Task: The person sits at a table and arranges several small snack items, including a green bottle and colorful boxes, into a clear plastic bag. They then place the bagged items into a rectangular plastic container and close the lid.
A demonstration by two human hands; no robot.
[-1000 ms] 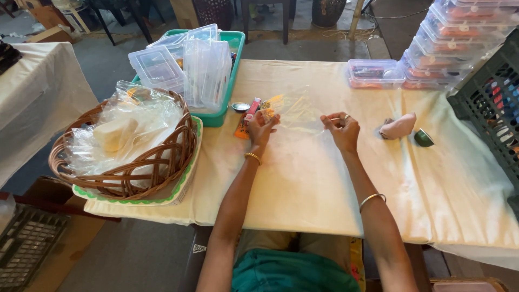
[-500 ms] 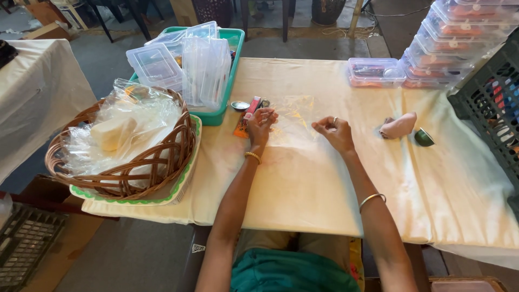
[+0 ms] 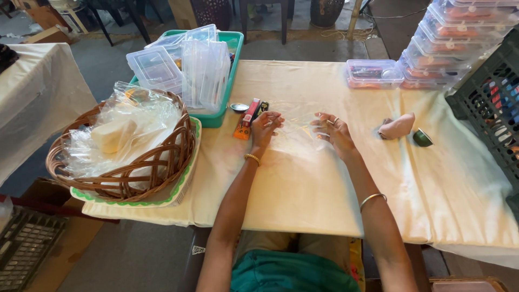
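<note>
So the main thing is the hands have spread apart. A second ago the right hand (image 3: 336,131) was curled into a loose fist, pinching at something near the middle of the surface (image 3: 303,184). Now its fingers are opened out and resting flat. The left hand (image 3: 266,126) barely shifted, but its fingers look more stretched out too, flatter than before. Between them there's now a clear plastic bag (image 3: 298,130) pulled flat and wide, with both hands on its left and right edges; earlier it looked bunched up and narrower. The camera also drifted a touch, so everything sits slightly lower in view.
</note>
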